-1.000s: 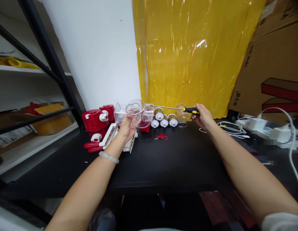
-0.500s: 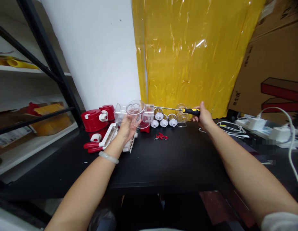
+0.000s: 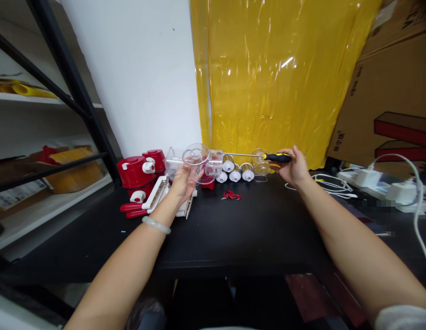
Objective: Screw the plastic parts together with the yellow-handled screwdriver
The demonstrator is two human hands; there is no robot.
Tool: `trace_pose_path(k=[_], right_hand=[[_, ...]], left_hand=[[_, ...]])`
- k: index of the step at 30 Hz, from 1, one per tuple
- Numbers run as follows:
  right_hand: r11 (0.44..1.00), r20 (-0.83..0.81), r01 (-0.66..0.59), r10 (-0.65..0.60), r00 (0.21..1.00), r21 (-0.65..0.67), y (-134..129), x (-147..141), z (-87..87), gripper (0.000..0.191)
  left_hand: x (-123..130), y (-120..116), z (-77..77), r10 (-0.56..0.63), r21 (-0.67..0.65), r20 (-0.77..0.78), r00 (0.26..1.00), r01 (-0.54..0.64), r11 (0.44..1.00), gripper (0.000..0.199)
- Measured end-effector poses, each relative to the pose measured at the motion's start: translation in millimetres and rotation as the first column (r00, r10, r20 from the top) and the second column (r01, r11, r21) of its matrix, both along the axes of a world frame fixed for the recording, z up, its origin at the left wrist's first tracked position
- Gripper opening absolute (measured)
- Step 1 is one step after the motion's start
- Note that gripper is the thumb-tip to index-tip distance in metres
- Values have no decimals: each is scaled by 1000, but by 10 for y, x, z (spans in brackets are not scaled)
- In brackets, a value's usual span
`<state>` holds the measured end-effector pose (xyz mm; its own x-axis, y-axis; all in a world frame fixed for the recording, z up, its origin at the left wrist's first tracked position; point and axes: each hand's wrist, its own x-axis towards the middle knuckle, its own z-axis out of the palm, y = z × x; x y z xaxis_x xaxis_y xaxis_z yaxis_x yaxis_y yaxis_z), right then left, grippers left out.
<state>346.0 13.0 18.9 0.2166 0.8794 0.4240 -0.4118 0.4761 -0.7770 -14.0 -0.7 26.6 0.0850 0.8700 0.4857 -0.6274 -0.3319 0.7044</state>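
Note:
My left hand (image 3: 185, 182) grips a clear plastic housing (image 3: 196, 158) with a round funnel mouth, held above the table. In my right hand (image 3: 292, 168) is a screwdriver (image 3: 277, 157) with a black-and-yellow handle, its fingers loosely spread around the handle end. The long shaft points left, and its tip meets the right end of the housing; the exact contact is hard to see through the plastic. Below lies a small pile of red pieces (image 3: 231, 195). Several metal drums with white ends (image 3: 247, 173) are stacked behind, beside another clear plastic part (image 3: 261, 170).
Red plastic bodies with white knobs (image 3: 132, 172) stand at the left. White crank-like pieces with red handles (image 3: 157, 198) lie before them. White cables (image 3: 333, 187) and chargers (image 3: 401, 190) sit at the right, below a large cardboard box (image 3: 388, 91). Shelving (image 3: 48, 201) flanks the left.
My right hand has shifted slightly right, and its fingers have loosened and lifted around the screwdriver handle. My left hand and the clear housing stay nearly in place.

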Motion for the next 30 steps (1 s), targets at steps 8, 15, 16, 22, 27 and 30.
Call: trace_pose_path(k=[8,15,16,22,27,30], right_hand=[[999,25,48,-48,999,2,8,-43,-9,35],[999,9,-38,38,999,-11,-55,-21,6,31],[1000,43,-9,10,999,-26,-23,-16,-7,37],[991,171,129,-122,978,-27,88,-32,-56,38],[999,-29,-3,2,1000,-47,-56,-61,17,25],[998,-69,-34,31,997,-44,-94,-55,31,22]], left_hand=[[-6,20,2,33,-23,5,999,-33,999,65],[2,-5,1,19,13,-20,1000,-18,1000,65],[3,0,1,23,11,-19,1000,-23,1000,65],[-18,46,-10,31,-2,-17,999,-31,1000,67],[-20,25,-17,1,7,-25,1000,-1,1000,59],[-5,3,-23,-15,6,-27,1000,15,1000,58]])
